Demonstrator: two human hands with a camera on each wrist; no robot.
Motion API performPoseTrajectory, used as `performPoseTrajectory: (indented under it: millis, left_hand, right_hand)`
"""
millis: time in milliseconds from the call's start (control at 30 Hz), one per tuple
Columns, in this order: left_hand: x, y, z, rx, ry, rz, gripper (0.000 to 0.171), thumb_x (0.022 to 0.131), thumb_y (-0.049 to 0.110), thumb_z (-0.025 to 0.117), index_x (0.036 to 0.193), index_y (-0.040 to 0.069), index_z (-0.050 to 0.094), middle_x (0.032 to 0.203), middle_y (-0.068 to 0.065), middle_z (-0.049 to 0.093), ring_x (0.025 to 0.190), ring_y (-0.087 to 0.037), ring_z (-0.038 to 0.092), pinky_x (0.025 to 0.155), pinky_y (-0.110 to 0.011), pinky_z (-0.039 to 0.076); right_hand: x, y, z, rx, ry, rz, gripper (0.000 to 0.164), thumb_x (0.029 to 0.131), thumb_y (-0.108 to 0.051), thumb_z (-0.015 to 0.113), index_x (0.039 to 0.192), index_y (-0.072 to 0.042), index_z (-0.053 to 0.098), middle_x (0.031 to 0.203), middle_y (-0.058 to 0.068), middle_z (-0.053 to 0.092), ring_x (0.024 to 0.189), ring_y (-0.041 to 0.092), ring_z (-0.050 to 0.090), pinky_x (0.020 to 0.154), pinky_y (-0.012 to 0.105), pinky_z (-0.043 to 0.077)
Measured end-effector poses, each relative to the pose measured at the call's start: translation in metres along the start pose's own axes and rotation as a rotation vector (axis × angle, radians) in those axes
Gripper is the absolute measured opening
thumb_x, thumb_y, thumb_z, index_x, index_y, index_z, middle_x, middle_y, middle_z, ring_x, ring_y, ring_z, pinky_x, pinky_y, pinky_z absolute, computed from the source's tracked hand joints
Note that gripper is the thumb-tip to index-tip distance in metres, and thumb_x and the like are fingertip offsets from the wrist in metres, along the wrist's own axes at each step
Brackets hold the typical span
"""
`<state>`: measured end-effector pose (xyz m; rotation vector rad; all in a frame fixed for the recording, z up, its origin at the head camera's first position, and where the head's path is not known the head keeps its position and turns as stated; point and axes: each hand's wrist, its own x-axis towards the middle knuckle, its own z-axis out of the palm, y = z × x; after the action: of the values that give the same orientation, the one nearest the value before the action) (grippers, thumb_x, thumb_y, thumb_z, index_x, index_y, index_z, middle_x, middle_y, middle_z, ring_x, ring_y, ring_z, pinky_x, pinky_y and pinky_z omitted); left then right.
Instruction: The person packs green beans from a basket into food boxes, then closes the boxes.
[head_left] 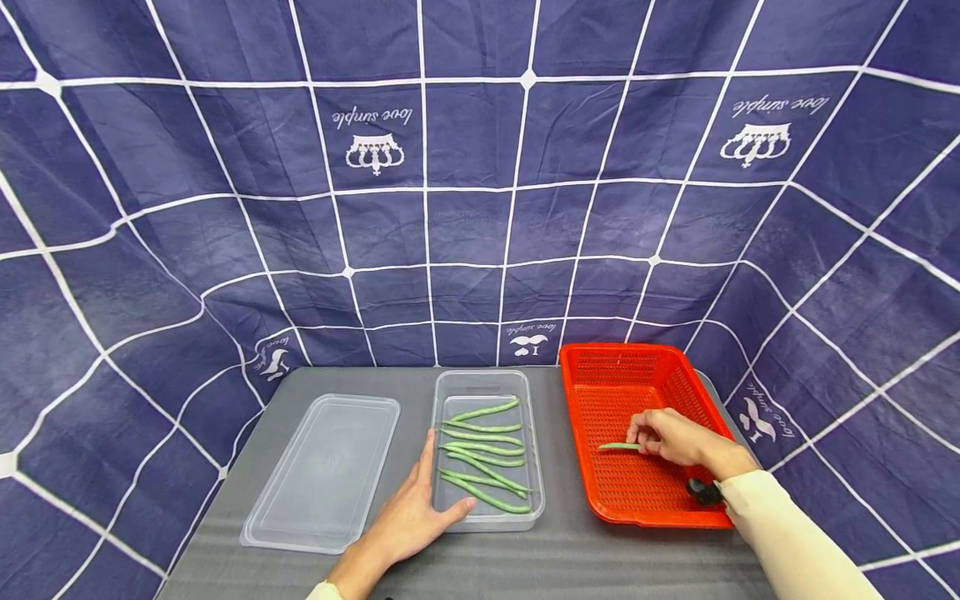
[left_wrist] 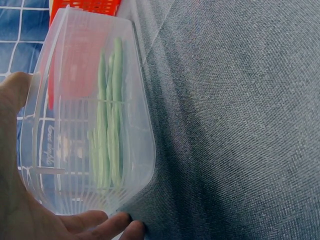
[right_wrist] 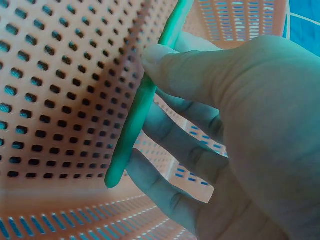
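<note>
Inside the red basket (head_left: 613,492), my right hand (head_left: 670,437) pinches a green bean (head_left: 618,447) between thumb and fingers. The right wrist view shows this green bean (right_wrist: 134,122) just off the perforated basket surface. My left hand (head_left: 411,510) touches the clear plastic container (head_left: 487,523) at its near left part, fingers stretched along the left side and thumb over the near rim. Several green beans (head_left: 483,451) lie roughly crosswise in that container. Through its wall the left wrist view shows the green beans (left_wrist: 114,110) on the bottom.
A translucent lid (head_left: 324,475) lies flat on the grey tabletop (head_left: 420,575), left of the container. Blue cloth (head_left: 480,225) with white grid lines hangs behind and along both sides. A black object (head_left: 703,492) sits at my right wrist.
</note>
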<state>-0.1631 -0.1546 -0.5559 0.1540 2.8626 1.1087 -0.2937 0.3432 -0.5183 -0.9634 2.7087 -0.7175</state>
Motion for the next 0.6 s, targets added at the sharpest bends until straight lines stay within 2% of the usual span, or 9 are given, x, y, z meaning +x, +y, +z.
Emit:
performPoseTrajectory:
  millis: [367, 600]
  left_hand:
    - [0.001, -0.001, 0.0, -0.004, -0.002, 0.001, 0.136, 0.095, 0.071, 0.087, 0.19, 0.023, 0.003, 0.181, -0.029, 0.047, 0.151, -0.06, 0.063, 0.113, -0.076, 0.057]
    - [0.001, 0.0, 0.0, -0.005, 0.002, 0.004, 0.136, 0.094, 0.072, 0.087, 0.19, 0.022, 0.005, 0.18, -0.028, 0.049, 0.152, -0.058, 0.063, 0.114, -0.076, 0.057]
  right_hand:
    - [0.008, -0.011, -0.009, -0.077, 0.056, -0.065, 0.03, 0.093, 0.01, 0.086, 0.1, -0.018, 0.078, 0.088, -0.013, 0.071, 0.085, -0.002, 0.062, 0.077, 0.032, 0.059]
    - [0.013, -0.02, -0.015, -0.078, 0.057, -0.045, 0.029, 0.094, 0.008, 0.087, 0.101, -0.018, 0.078, 0.09, -0.013, 0.075, 0.086, -0.003, 0.066, 0.081, 0.032, 0.061]
